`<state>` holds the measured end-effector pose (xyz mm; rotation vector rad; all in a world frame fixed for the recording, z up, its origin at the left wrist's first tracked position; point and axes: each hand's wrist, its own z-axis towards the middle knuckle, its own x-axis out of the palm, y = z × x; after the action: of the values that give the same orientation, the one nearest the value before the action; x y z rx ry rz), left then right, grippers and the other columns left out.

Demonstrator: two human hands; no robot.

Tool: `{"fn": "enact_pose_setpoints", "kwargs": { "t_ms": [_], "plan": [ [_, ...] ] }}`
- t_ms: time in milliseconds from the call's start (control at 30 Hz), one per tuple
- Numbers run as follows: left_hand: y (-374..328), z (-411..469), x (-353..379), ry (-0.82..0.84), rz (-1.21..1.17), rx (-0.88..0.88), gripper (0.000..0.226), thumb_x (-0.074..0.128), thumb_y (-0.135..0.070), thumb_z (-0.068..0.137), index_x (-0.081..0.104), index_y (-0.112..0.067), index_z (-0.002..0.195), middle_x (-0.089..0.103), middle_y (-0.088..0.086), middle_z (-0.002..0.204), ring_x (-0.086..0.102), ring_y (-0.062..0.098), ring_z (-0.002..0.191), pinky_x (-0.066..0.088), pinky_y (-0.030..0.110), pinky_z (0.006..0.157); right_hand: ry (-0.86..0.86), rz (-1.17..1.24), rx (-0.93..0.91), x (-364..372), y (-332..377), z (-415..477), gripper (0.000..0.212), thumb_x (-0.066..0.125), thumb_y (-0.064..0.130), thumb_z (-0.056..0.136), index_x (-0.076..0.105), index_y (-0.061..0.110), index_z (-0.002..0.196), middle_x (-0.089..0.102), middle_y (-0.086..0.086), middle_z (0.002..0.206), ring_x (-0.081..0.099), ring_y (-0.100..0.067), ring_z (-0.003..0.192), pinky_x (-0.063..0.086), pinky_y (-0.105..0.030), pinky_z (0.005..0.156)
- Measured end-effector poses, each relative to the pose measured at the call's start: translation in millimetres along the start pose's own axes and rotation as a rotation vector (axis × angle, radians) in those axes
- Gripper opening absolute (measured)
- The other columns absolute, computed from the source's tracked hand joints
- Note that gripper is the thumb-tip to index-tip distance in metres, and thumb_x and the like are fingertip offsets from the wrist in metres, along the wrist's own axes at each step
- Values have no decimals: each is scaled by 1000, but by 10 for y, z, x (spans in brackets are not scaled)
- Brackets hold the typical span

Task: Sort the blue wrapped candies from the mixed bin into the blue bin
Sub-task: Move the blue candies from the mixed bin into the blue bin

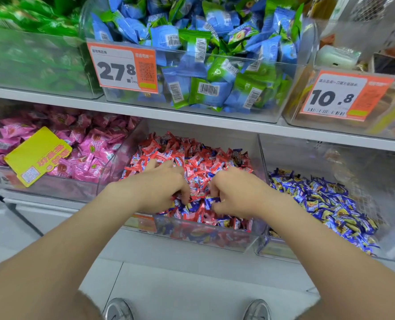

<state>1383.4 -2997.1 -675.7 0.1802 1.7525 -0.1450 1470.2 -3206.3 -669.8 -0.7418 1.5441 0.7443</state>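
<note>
The mixed bin (205,239) is a clear tub on the lower shelf, full of red wrapped candies (192,158) with blue wrapped candies (209,200) scattered among them. Both hands are inside it near the front. My left hand (159,188) has its fingers curled down into the pile. My right hand (235,192) also digs in with curled fingers, its fingertips at blue wrappers. Whether either hand holds a candy is hidden by the fingers. The blue bin (330,204) stands directly to the right, holding several blue candies.
A pink candy bin (60,188) with a yellow tag (37,155) sits to the left. The upper shelf carries a blue-and-green packet bin (192,112) with price tags 27.8 (122,68) and 10.8 (342,95). My shoes (120,310) show below.
</note>
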Motion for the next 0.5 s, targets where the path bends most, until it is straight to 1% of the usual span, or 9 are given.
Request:
{"fn": "enact_pose_setpoints", "kwargs": {
  "t_ms": [67,133,167,233,300,367,400,467,500],
  "plan": [
    [-20,-23,5,23,-76,12,21,69,-40,94,71,-48,114,44,-14,105,32,15,104,24,43,90,-40,96,25,-58,-69,-37,17,73,29,82,74,12,85,72,-2,73,65,-20,76,58,-39,73],
    [-29,-15,32,15,-84,29,24,73,-58,88,74,-48,110,43,-16,102,32,14,103,27,43,90,-91,214,47,-121,-142,-84,14,74,30,88,76,17,94,72,5,75,60,-8,74,55,-33,78],
    [-39,-2,41,2,-52,34,26,75,-61,85,75,-48,108,43,-16,100,32,14,101,29,43,90,-116,257,54,-156,-162,-114,13,76,32,89,77,22,98,70,10,78,57,-1,74,51,-27,78],
    [-75,35,49,-37,0,45,26,80,-59,81,77,-44,102,42,-16,97,30,13,100,30,43,89,-154,306,58,-191,-188,-160,13,79,33,89,77,27,101,68,18,88,56,13,74,38,-10,70],
    [-106,68,56,-49,-5,52,27,82,-55,81,77,-41,102,43,-16,100,32,15,102,28,43,88,-174,336,70,-203,-182,-180,13,81,34,88,75,29,99,64,21,92,50,25,73,35,-14,67],
    [-125,74,53,-38,-25,51,35,79,-60,81,74,-43,111,43,-13,105,34,16,104,26,42,87,-177,401,98,-208,-156,-191,13,81,32,87,72,30,96,63,20,90,52,22,69,38,-21,69],
    [-132,71,48,-39,-32,45,39,75,-67,81,72,-45,114,43,-13,105,35,16,104,26,42,87,-175,435,115,-205,-138,-184,13,80,31,87,70,30,96,65,18,96,56,16,71,42,-23,71],
    [-149,70,36,-85,-34,11,49,64,-83,77,71,-44,107,43,-14,101,38,16,103,28,43,88,-151,468,127,-192,-99,-159,17,72,29,91,67,34,107,67,12,109,58,4,67,47,-28,72],
    [-159,76,24,-126,-13,-7,52,62,-86,74,70,-42,101,43,-15,100,39,15,104,28,42,88,-130,469,122,-182,-74,-145,20,65,27,94,66,35,113,69,9,106,56,1,60,48,-29,67]
  ]
}}
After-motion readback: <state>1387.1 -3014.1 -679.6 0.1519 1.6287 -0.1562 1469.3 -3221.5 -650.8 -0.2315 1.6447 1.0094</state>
